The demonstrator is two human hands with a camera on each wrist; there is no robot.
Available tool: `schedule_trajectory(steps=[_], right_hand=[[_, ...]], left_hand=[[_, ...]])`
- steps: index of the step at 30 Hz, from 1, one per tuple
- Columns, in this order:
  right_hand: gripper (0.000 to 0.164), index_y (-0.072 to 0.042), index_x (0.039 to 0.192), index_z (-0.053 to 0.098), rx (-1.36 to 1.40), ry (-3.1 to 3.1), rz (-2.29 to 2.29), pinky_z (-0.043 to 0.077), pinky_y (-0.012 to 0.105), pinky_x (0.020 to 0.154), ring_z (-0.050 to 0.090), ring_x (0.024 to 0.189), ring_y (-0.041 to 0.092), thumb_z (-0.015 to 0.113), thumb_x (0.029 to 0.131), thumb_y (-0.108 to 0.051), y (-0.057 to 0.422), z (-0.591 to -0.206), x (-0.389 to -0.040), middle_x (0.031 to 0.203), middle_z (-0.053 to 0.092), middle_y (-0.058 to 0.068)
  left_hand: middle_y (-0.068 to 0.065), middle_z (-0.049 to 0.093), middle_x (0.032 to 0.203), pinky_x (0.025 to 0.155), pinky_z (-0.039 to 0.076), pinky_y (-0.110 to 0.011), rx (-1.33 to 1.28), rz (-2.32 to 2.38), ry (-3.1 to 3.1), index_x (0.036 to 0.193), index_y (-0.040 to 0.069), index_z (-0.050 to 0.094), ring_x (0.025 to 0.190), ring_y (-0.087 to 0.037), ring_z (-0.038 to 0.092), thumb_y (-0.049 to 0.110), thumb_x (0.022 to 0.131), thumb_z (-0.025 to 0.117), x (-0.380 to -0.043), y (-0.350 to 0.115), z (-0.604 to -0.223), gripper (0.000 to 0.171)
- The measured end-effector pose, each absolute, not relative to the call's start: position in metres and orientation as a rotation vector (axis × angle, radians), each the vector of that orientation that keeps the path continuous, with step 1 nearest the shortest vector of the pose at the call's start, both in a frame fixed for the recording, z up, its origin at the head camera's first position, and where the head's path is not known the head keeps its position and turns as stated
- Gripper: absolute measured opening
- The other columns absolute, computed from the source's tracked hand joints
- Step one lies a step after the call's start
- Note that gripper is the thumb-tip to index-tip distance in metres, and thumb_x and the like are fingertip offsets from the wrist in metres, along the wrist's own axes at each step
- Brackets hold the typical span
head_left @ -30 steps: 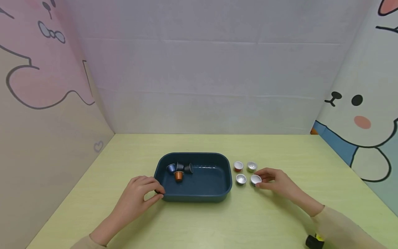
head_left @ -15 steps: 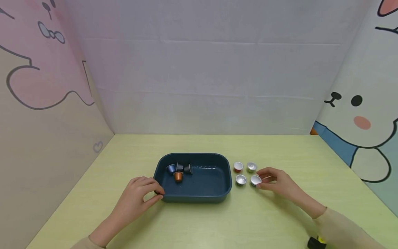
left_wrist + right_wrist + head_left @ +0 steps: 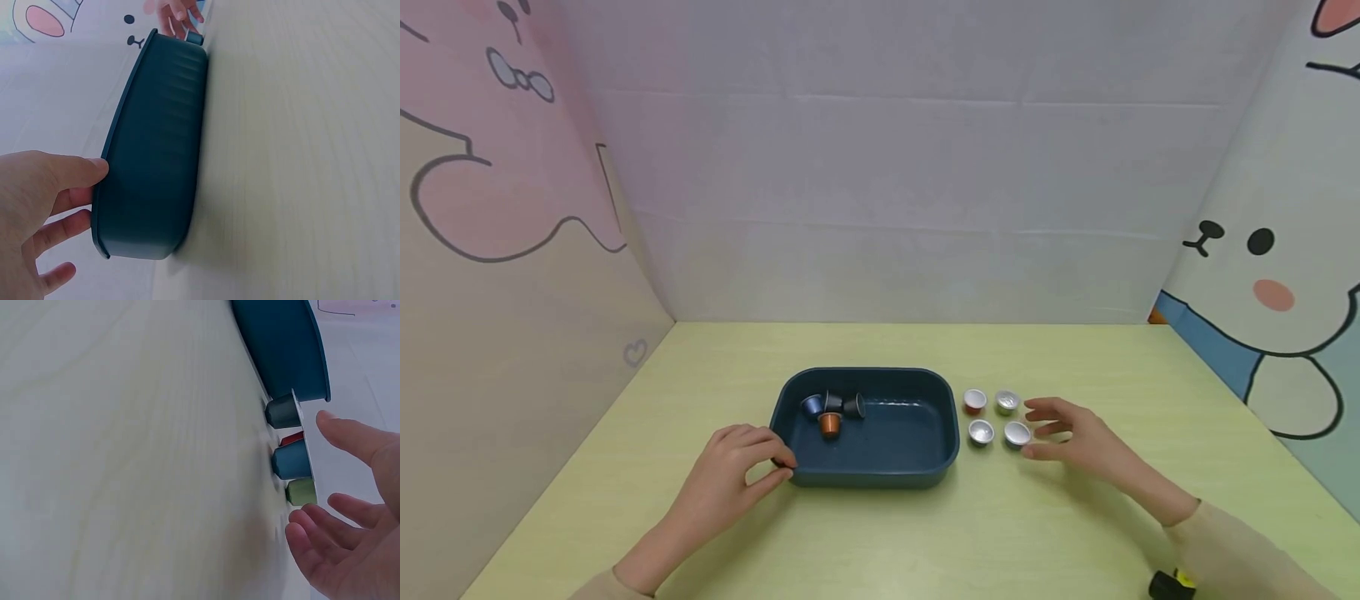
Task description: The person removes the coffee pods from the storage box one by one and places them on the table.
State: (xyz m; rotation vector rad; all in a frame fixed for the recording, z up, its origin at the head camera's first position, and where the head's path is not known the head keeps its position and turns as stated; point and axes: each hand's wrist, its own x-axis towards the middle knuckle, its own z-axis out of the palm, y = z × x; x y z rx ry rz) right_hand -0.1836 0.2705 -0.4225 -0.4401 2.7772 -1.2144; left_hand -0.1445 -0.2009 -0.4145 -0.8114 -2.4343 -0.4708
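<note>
My left hand holds the front left corner of a dark blue plastic tray, thumb and fingers at its rim. Inside lie a blue coffee capsule, an orange capsule and dark capsules. Right of the tray, several foil-topped capsules stand lid up in two rows. My right hand is just beside the near right capsule, fingers spread and holding nothing. From the right wrist, the capsule bodies show as grey-green, red, blue and green.
The tray stands on a pale yellow-green table. A black and yellow object lies by my right sleeve at the front edge of the view. A white cloth wall rises at the back, with cartoon-printed panels on both sides.
My right hand has let go of the near right capsule and drawn slightly to the right, its fingers spreading. The left hand and the tray stay where they were.
</note>
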Motion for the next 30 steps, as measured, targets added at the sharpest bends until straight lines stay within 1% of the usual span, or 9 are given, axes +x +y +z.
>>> schedule_trajectory(steps=[1, 7, 13, 16, 21, 25, 30], right_hand=[[0.070, 0.000, 0.139, 0.049, -0.447, 2.778, -1.210, 0.056, 0.034, 0.084, 0.066, 0.110, 0.034, 0.080, 0.084, -0.028, 0.271, -0.421, -0.184, 0.131, 0.062, 0.024], [0.074, 0.002, 0.142, 0.044, -0.511, 2.756, -1.189, 0.058, 0.039, 0.086, 0.061, 0.114, 0.042, 0.079, 0.084, -0.028, 0.275, -0.407, -0.190, 0.133, 0.057, 0.028], [0.073, 0.002, 0.143, 0.042, -0.538, 2.765, -1.142, 0.058, 0.044, 0.087, 0.060, 0.117, 0.042, 0.078, 0.086, -0.026, 0.272, -0.389, -0.196, 0.135, 0.055, 0.029], [0.072, 0.002, 0.143, 0.043, -0.547, 2.776, -1.137, 0.057, 0.045, 0.088, 0.060, 0.117, 0.041, 0.078, 0.086, -0.025, 0.270, -0.382, -0.199, 0.135, 0.055, 0.029], [0.070, 0.001, 0.143, 0.043, -0.563, 2.782, -1.124, 0.058, 0.044, 0.088, 0.060, 0.117, 0.040, 0.077, 0.086, -0.023, 0.268, -0.372, -0.203, 0.134, 0.057, 0.027], [0.070, 0.001, 0.143, 0.044, -0.616, 2.756, -1.115, 0.057, 0.044, 0.089, 0.059, 0.119, 0.042, 0.077, 0.087, -0.024, 0.266, -0.365, -0.209, 0.134, 0.057, 0.026], [0.067, -0.003, 0.143, 0.046, -0.710, 2.704, -1.063, 0.057, 0.044, 0.092, 0.058, 0.120, 0.041, 0.076, 0.087, -0.026, 0.263, -0.354, -0.221, 0.134, 0.058, 0.022]], left_hand=[[0.027, 0.063, 0.083, 0.084, 0.048, -0.040, -0.812, -0.470, -2.435, 0.080, 0.034, 0.069, 0.083, 0.000, 0.058, 0.015, 0.068, 0.090, -0.145, -0.201, -0.414, 0.031], [0.026, 0.063, 0.083, 0.085, 0.048, -0.040, -0.817, -0.464, -2.432, 0.080, 0.034, 0.069, 0.083, 0.000, 0.058, 0.015, 0.068, 0.090, -0.146, -0.202, -0.414, 0.030], [0.027, 0.063, 0.083, 0.085, 0.048, -0.040, -0.819, -0.455, -2.435, 0.080, 0.034, 0.069, 0.083, 0.000, 0.057, 0.015, 0.068, 0.090, -0.145, -0.202, -0.414, 0.030], [0.027, 0.063, 0.083, 0.085, 0.048, -0.039, -0.818, -0.460, -2.435, 0.080, 0.034, 0.069, 0.083, 0.000, 0.057, 0.015, 0.068, 0.090, -0.146, -0.201, -0.414, 0.030], [0.027, 0.063, 0.083, 0.085, 0.048, -0.040, -0.818, -0.461, -2.432, 0.080, 0.035, 0.069, 0.083, 0.000, 0.057, 0.015, 0.068, 0.090, -0.146, -0.202, -0.415, 0.031], [0.027, 0.063, 0.083, 0.084, 0.048, -0.039, -0.826, -0.463, -2.428, 0.080, 0.035, 0.069, 0.083, 0.000, 0.057, 0.016, 0.068, 0.090, -0.146, -0.202, -0.416, 0.031], [0.026, 0.063, 0.083, 0.085, 0.047, -0.039, -0.830, -0.471, -2.441, 0.081, 0.034, 0.070, 0.084, 0.000, 0.058, 0.016, 0.069, 0.089, -0.146, -0.202, -0.416, 0.029]])
